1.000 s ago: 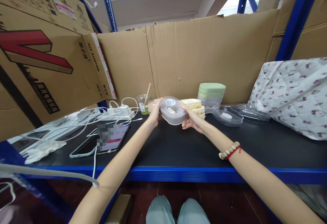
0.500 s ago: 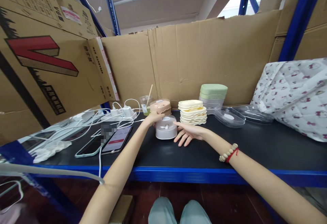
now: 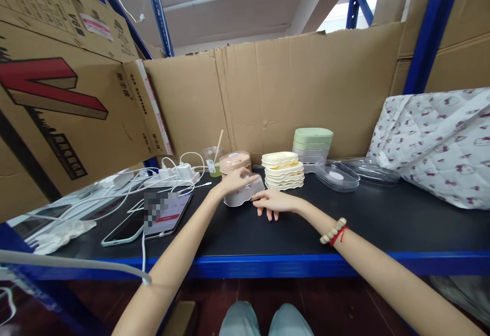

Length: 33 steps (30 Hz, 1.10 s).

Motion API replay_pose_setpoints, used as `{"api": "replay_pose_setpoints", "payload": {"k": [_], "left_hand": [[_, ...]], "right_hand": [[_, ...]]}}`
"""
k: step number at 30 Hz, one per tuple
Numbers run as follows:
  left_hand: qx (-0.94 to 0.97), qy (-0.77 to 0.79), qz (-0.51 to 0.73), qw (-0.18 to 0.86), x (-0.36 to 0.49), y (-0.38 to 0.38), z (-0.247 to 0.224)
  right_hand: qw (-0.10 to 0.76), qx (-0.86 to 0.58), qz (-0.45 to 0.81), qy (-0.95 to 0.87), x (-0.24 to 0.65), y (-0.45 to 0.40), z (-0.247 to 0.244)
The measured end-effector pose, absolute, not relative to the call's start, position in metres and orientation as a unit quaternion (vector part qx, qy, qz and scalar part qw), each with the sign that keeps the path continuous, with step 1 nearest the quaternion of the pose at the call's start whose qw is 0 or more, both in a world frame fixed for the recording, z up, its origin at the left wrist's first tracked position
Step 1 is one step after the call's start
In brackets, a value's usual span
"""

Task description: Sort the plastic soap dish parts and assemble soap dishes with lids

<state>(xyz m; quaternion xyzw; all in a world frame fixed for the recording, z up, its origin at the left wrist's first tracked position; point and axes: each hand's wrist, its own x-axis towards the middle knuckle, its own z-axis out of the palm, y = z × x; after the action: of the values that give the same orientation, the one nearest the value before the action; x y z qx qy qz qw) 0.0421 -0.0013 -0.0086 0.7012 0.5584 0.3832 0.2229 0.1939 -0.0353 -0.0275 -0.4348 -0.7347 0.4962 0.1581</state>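
A pale grey wavy-edged box (image 3: 245, 194) stands tilted on the black shelf top (image 3: 306, 229). My left hand (image 3: 236, 180) grips it from the upper left, fingers over its top. Beside its right edge is my right hand (image 3: 276, 202), fingertips touching or close to the box, the other fingers curled loosely downward. Just behind the left hand sits a pink box (image 3: 234, 161). To the right are stacked cream wavy pieces (image 3: 284, 171), and behind them a stack of green pieces (image 3: 313, 137) over grey ones (image 3: 311, 156).
Clear plastic covers (image 3: 337, 176) lie right of the stacks, near a patterned quilted cloth (image 3: 436, 147). At left are two phones (image 3: 172, 216), white cables and a power strip (image 3: 174, 176). A cup (image 3: 213, 161) with a straw stands behind. Cardboard (image 3: 314, 80) backs the shelf.
The grey box has tilted and shifted slightly left under my left hand. My right hand has turned, with its fingers drawn in closer together. The camera view has shifted slightly.
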Motion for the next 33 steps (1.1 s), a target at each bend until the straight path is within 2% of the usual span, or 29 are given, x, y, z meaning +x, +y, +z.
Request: {"api": "replay_pose_setpoints", "payload": {"k": [6,12,17,20,24,33], "left_hand": [[0.718,0.539,0.377,0.229,0.040,-0.002,-0.009],[0.740,0.499,0.389,0.227,0.039,0.006,-0.011],[0.713,0.485,0.452,0.231,0.041,0.008,-0.014],[0.676,0.482,0.503,0.240,0.049,0.005,-0.014],[0.621,0.479,0.549,0.288,0.059,0.000,-0.011],[0.520,0.472,0.579,0.414,0.066,-0.010,-0.005]], "right_hand": [[0.209,-0.434,0.419,-0.770,0.199,-0.028,-0.033],[0.420,-0.453,0.066,-0.784,0.213,-0.011,-0.029],[0.519,-0.482,-0.072,-0.702,0.233,0.008,-0.031],[0.516,-0.480,-0.106,-0.702,0.242,0.022,-0.040],[0.487,-0.499,-0.076,-0.713,0.248,0.034,-0.047],[0.474,-0.460,-0.061,-0.748,0.253,0.030,-0.037]]}}
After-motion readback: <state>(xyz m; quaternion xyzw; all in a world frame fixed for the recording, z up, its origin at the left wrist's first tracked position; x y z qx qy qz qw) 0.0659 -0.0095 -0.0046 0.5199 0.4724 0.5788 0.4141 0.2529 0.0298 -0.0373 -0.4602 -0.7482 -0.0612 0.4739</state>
